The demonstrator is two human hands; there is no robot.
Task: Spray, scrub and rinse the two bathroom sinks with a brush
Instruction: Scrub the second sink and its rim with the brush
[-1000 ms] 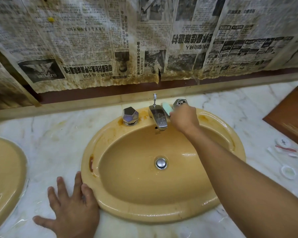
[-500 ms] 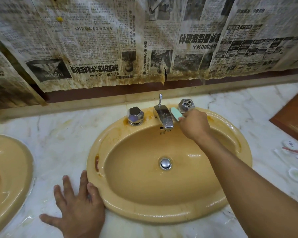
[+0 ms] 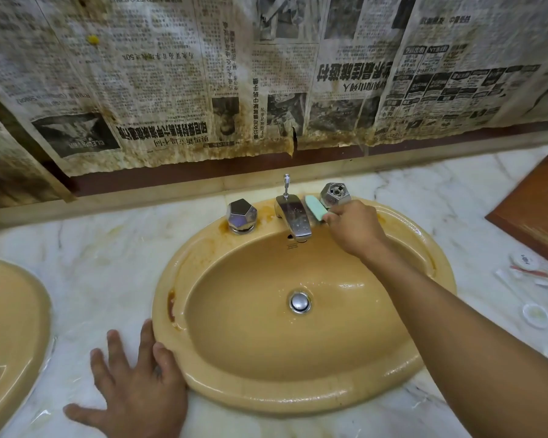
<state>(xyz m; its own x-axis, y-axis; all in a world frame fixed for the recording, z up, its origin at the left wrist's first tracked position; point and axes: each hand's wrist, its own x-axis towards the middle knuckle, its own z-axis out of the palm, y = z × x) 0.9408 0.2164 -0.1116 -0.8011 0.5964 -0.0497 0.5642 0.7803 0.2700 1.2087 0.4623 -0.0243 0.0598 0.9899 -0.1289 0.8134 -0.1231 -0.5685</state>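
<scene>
A wet yellow-tan sink [image 3: 345, 390] fills the middle of the view, with a chrome drain plug [image 3: 299, 301] at its bottom. My right hand [image 3: 356, 229] grips a mint-green brush [image 3: 315, 208] and holds it on the sink's back ledge, between the chrome faucet [image 3: 293, 218] and the right knob [image 3: 335, 194]. The left knob [image 3: 241, 215] has rust-brown stains around it. My left hand [image 3: 133, 393] rests flat on the marble counter, fingers spread, against the sink's front-left rim. Part of a second sink [image 3: 10, 336] shows at the left edge.
Stained newspaper [image 3: 266, 74] covers the wall behind the marble counter [image 3: 108, 263]. At the right lie a brown wooden tray [image 3: 538, 213] and several small white toiletry items [image 3: 535, 316]. A brown stain marks the sink's left rim.
The brush and my right hand have shifted slightly along the ledge beside the faucet. My left hand stays planted on the counter. The view has drifted a little.
</scene>
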